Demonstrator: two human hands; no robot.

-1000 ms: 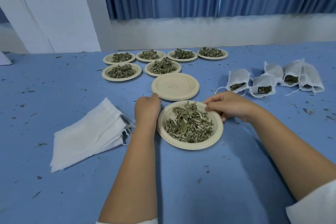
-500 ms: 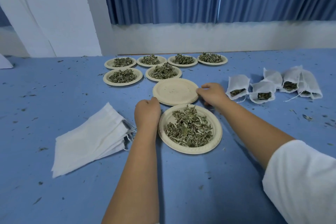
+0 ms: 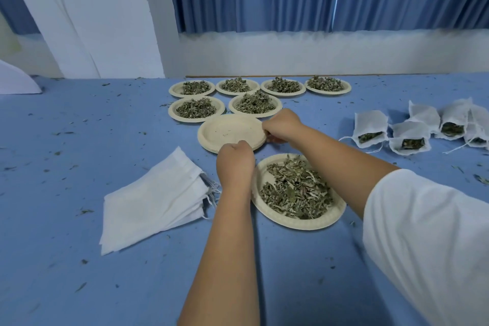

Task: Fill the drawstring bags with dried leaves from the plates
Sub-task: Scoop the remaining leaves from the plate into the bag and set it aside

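Note:
A paper plate heaped with dried leaves lies in front of me on the blue table. My left hand sits curled at that plate's left rim; whether it grips the rim is hidden. My right hand grips the right edge of a stack of empty plates just behind. A pile of flat white drawstring bags lies to the left. Several filled bags lie at the right.
Several more plates of leaves stand in two rows at the back, near the table's far edge. Leaf crumbs are scattered over the blue table. A white wall and blue curtains rise behind.
My right hand left the near plate's far rim and reached back to the right edge of the empty plate stack. My left hand stayed at the near plate's left rim.

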